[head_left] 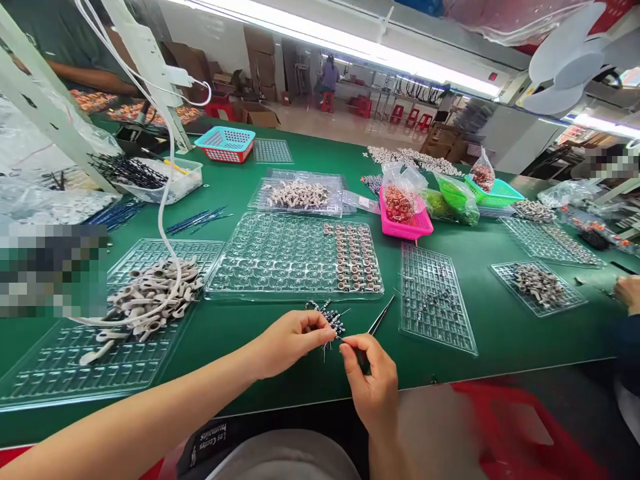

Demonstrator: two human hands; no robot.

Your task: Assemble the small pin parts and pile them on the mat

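Over the front edge of the green bench, my left hand [295, 343] is closed in a pinch, thumb against forefinger. My right hand [373, 377] faces it, fingers closed, with its fingertips almost meeting the left ones. A tiny thin dark piece spans the gap between them; its detail is too small to make out. Slim metal tweezers [383, 315] stick out of my right hand, points away from me. Just beyond my fingertips lies a small heap of dark parts with thin wires [330, 319]. Behind it sits a clear tray [280, 260], its right-hand columns filled with small beige-and-brown pieces.
Beige stemmed parts [157, 293] are heaped on a clear tray at left, a white cable [163, 167] hanging over them. A pink basket [407, 223] and a smaller clear tray [437, 300] stand to the right. A co-worker's hand [629, 293] is at far right.
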